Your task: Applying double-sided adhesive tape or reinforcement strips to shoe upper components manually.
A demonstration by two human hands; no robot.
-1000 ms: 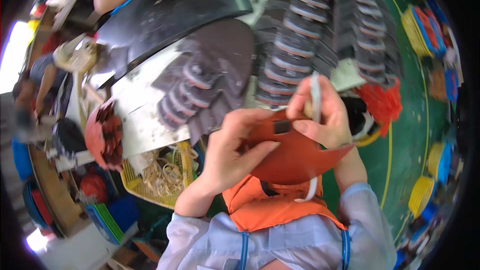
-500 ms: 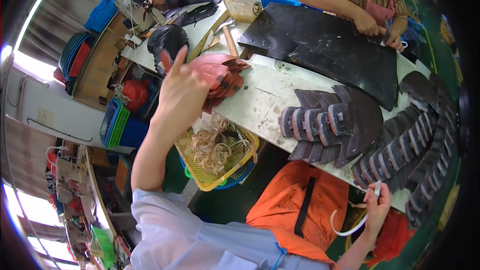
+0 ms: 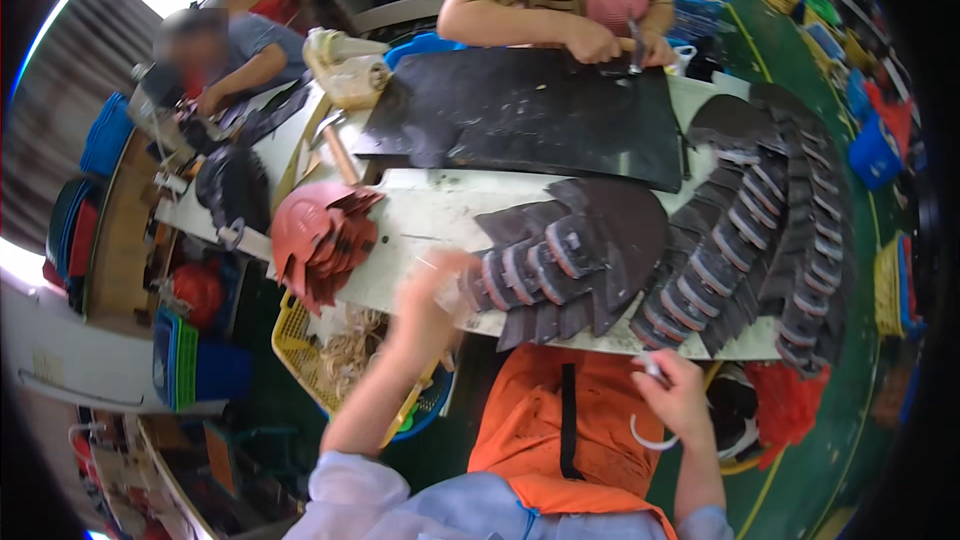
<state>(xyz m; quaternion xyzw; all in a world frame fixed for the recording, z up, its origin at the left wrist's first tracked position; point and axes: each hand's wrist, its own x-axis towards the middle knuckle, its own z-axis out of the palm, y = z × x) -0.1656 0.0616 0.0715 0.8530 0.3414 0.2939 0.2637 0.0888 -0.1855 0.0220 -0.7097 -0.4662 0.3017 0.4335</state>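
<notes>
My left hand [image 3: 430, 305] is smeared by motion at the near edge of the table, beside the left end of a fanned stack of dark leather-like pieces [image 3: 625, 240]; its fingers do not show clearly. A curled white strip [image 3: 652, 437] hangs from my right hand [image 3: 678, 395], whose fingers are closed on it just below the table edge. Left of my left hand lies a stack of reddish-brown shaped pieces [image 3: 318, 240]. Longer rows of overlapping dark pieces [image 3: 715, 245] with pale-edged tabs spread at the right end.
A black board [image 3: 520, 105] lies across the table's far side, where a co-worker [image 3: 590, 35] works with both hands. A hammer [image 3: 340, 152] and glue-stained container [image 3: 345, 75] stand left. A yellow basket [image 3: 290, 338] of scraps is below. Another person [image 3: 235, 55] sits far left.
My left hand has moved from the reddish-brown stack rightward to the dark stack's left end. My right hand still holds the white strip. The whole view has shifted and turned.
</notes>
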